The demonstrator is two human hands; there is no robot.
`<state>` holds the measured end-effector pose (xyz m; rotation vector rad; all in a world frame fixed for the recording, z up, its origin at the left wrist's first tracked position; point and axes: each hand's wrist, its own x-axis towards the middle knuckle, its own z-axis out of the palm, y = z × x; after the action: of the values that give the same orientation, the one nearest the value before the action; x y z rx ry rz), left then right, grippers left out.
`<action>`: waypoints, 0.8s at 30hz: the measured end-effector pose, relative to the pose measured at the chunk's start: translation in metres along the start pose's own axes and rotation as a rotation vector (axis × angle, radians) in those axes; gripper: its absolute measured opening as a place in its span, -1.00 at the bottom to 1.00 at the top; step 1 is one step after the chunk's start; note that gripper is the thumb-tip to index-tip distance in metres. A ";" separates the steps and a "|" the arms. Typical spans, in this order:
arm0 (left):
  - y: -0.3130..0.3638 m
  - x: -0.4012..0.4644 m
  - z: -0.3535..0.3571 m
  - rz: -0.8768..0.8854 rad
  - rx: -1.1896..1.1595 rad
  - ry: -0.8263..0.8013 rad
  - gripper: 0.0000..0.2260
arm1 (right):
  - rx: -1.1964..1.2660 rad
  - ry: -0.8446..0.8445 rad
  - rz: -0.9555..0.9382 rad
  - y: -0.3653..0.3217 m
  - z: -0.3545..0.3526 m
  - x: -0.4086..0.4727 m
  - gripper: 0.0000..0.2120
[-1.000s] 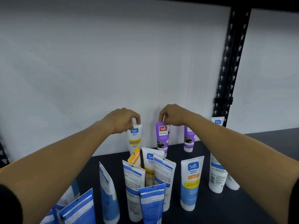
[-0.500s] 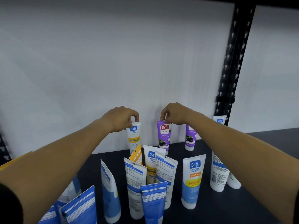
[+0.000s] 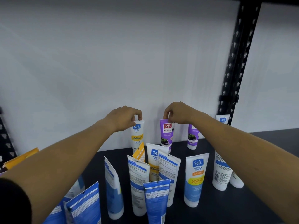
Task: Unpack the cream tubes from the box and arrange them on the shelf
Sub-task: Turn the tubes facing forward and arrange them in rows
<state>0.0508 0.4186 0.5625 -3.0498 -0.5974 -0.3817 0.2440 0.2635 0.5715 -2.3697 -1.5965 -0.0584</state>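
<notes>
Head-worn view, forward and down, close over shelf point(image 3: 267, 199)

second purple tube point(image 3: 192, 136) half hidden behind right forearm, label cut; blue tubes point(image 3: 84, 206) bottom left run off frame edge; yellow box flap point(image 3: 21, 157) cropped at left, rest unseen; small print on tube backs too tiny to read; fingertips of both hands tucked behind tube tops
</notes>
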 end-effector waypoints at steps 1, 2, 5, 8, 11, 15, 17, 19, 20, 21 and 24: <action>0.000 0.000 0.000 -0.004 -0.003 0.001 -0.81 | 0.003 0.000 -0.001 0.000 0.000 0.000 -0.83; 0.000 -0.001 0.000 -0.006 -0.006 0.002 -0.81 | 0.006 0.000 0.000 0.000 0.000 -0.001 -0.83; 0.001 -0.001 0.000 -0.006 -0.008 0.001 -0.80 | 0.014 0.004 0.008 0.000 0.001 -0.001 -0.82; 0.001 -0.001 0.000 -0.010 -0.006 -0.004 -0.80 | 0.022 -0.001 0.011 0.000 0.001 -0.001 -0.79; 0.001 -0.001 0.000 -0.009 0.007 -0.007 -0.80 | 0.022 -0.006 0.012 0.000 0.002 0.000 -0.79; 0.000 0.000 -0.001 -0.012 0.002 -0.015 -0.77 | 0.049 -0.007 0.010 0.002 0.000 -0.002 -0.77; 0.000 -0.002 -0.005 -0.014 -0.005 -0.019 -0.73 | 0.070 0.006 0.017 0.001 -0.004 -0.005 -0.74; 0.001 -0.007 -0.013 -0.022 -0.007 -0.008 -0.70 | 0.080 0.019 0.020 -0.002 -0.008 -0.009 -0.73; 0.002 -0.011 -0.017 -0.026 -0.009 0.000 -0.69 | 0.086 0.022 0.018 -0.005 -0.010 -0.012 -0.74; 0.003 -0.016 -0.022 -0.030 -0.011 0.008 -0.69 | 0.093 0.025 0.011 -0.009 -0.013 -0.015 -0.75; 0.008 -0.032 -0.036 -0.025 -0.026 0.033 -0.72 | 0.102 0.035 -0.023 -0.023 -0.024 -0.028 -0.80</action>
<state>0.0161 0.3970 0.5905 -3.0570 -0.6351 -0.4427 0.2151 0.2403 0.5945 -2.2614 -1.5718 -0.0225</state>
